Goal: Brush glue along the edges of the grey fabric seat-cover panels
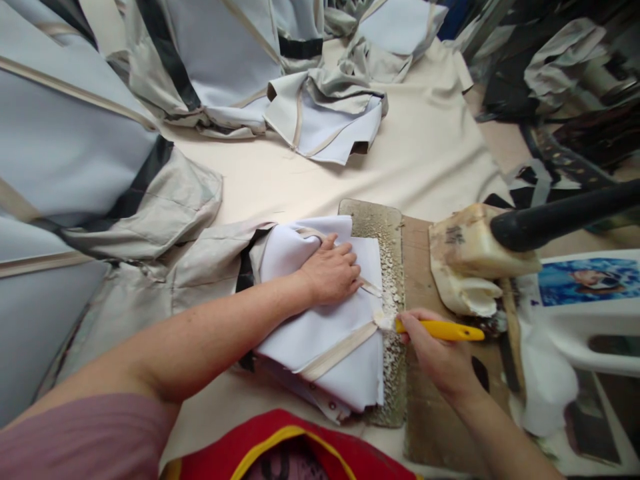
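Note:
My left hand [330,272] lies flat with its fingers apart on a folded white fabric piece [345,357], pressing it down. Beige strips cross this piece, and more layers show beneath its front edge. Between my right thumb and fingers is the yellow handle of a brush [447,330]; my right hand [435,353] grips it from the right. The pale bristle end meets the fabric's right edge, near the end of a beige strip. Under that edge is a worn board [393,227] with crusty whitish lumps.
Brown cardboard [419,400] lies beside the board. On it stands a stained, cut-open plastic container [460,243] with a thick black tube [570,213]. A white plastic stool or chair [555,347] is at right. Grey-white sewn pieces [80,140] pile up at left and back, over cream fabric [400,147].

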The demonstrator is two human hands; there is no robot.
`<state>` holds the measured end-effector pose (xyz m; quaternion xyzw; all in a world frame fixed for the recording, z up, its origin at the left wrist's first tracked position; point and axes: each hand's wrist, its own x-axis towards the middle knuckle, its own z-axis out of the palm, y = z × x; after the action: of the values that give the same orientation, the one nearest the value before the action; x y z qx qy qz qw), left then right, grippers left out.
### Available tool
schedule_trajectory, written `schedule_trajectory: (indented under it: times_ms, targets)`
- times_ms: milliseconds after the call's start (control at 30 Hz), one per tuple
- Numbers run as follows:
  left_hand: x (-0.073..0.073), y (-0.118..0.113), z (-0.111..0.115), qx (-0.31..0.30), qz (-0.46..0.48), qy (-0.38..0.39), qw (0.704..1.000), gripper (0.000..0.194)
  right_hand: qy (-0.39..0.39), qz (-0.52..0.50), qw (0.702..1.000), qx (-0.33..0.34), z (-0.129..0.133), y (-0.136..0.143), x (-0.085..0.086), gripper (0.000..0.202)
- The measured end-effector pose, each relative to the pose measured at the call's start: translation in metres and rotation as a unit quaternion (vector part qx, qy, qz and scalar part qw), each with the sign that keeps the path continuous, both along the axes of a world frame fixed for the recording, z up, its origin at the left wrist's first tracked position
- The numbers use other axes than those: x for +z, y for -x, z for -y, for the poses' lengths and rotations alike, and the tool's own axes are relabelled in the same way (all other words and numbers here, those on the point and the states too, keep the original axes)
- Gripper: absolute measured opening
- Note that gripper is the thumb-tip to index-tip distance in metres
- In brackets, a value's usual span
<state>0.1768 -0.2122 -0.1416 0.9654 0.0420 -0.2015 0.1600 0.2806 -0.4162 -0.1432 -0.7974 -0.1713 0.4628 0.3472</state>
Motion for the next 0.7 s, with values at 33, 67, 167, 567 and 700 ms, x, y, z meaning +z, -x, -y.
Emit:
schedule_trajectory:
  times_ms: [33, 67, 167, 567, 700]
  targets:
    - [0.0, 0.0, 0.0, -0.001, -0.001, 0.001, 1.0, 0.033, 0.007, -0.003, 1.0, -0.006, 0.0, 0.0, 0.002, 0.025]
    - [0.001, 0.0, 0.0, -0.003, -0.001, 0.002, 1.0, 0.034, 0.008, -0.002, 1.0, -0.02, -0.002, 0.0, 0.003, 0.024]
    - [0.0, 0.001, 0.0, -0.004, 0.002, 0.001, 1.0, 0.034, -0.011, 0.005, 0.998, -0.067, -0.008, -0.002, 0.004, 0.024]
    - [0.078, 0.007, 0.037, -0.049, -0.105, 0.082, 0.99, 0.031, -0.03, 0.008, 0.997, -0.077, 0.014, 0.004, 0.006, 0.024]
    - [0.096, 0.033, 0.068, -0.034, -0.163, 0.125, 0.978, 0.039, -0.055, 0.033, 0.995, -0.083, 0.015, 0.007, 0.007, 0.023]
